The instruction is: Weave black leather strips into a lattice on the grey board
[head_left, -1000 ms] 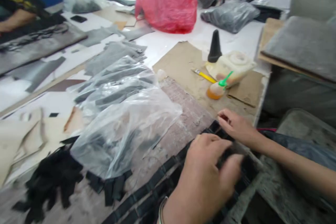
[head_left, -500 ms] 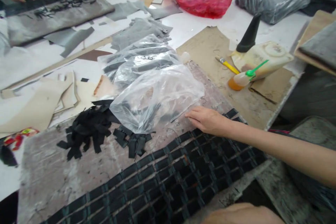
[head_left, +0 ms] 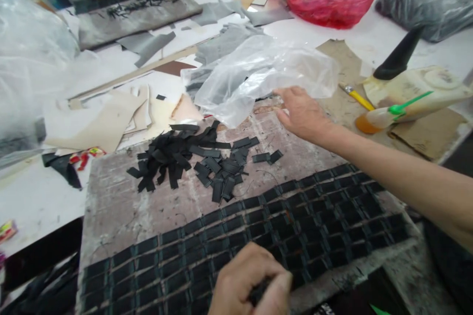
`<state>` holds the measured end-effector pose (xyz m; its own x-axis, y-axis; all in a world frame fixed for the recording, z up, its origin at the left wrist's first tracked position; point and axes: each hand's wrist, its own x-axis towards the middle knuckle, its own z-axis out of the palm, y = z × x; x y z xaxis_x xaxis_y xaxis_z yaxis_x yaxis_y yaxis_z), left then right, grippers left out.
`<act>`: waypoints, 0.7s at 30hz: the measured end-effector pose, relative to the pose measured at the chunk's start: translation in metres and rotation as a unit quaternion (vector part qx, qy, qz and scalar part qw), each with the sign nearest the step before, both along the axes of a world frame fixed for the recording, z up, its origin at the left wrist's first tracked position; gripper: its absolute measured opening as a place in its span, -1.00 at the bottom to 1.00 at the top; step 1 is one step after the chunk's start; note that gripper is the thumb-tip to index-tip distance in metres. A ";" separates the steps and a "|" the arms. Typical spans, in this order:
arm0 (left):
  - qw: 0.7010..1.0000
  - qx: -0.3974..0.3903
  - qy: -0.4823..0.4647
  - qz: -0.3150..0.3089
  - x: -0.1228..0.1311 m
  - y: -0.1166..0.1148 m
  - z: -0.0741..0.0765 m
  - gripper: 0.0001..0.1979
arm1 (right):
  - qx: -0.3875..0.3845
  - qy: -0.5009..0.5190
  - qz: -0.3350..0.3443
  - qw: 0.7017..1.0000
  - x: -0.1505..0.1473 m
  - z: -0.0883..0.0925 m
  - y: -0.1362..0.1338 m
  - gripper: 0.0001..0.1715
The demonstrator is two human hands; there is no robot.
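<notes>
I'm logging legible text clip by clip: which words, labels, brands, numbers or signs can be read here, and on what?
None can be read with certainty.
Red-and-yellow wrapper left of the board: any printing is too blurred.
Small wrapper at the left edge: too blurred.
Dark item at the bottom edge: white marks, too small and cut off to tell whether they are letters.

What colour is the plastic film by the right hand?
The plastic film is see-through with a milky white sheen, best seen in the head view.
</notes>
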<state>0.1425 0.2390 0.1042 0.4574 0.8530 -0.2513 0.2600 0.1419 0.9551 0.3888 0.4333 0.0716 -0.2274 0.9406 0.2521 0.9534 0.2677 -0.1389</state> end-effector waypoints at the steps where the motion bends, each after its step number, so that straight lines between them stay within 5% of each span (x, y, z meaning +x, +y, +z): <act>1: 0.998 0.006 0.046 0.031 -0.009 0.001 -0.009 -0.77 | -0.026 -0.013 0.015 0.999 -0.004 -0.004 -0.009 -0.63; 6: 0.951 0.107 0.243 0.160 -0.047 0.025 -0.065 -0.81 | -0.178 -0.001 0.133 0.975 -0.033 -0.034 -0.049 -0.78; 10: 0.900 0.208 0.355 0.146 -0.050 0.051 -0.094 -0.66 | -0.192 0.042 0.248 0.949 -0.060 -0.049 -0.056 -0.61; 14: 0.862 0.258 0.428 0.089 -0.039 0.067 -0.099 -0.62 | -0.186 -0.007 0.285 0.940 -0.079 -0.053 -0.052 -0.59; 21: 0.849 0.289 0.436 0.068 -0.038 0.086 -0.097 -0.74 | -0.165 -0.052 0.297 0.939 -0.095 -0.056 -0.032 -0.63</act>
<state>0.1042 0.3254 0.0075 0.1991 0.9793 0.0355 0.9235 -0.1996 0.3276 0.2940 0.4012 0.0153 -0.7442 0.6627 -0.0830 0.6622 0.7159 -0.2213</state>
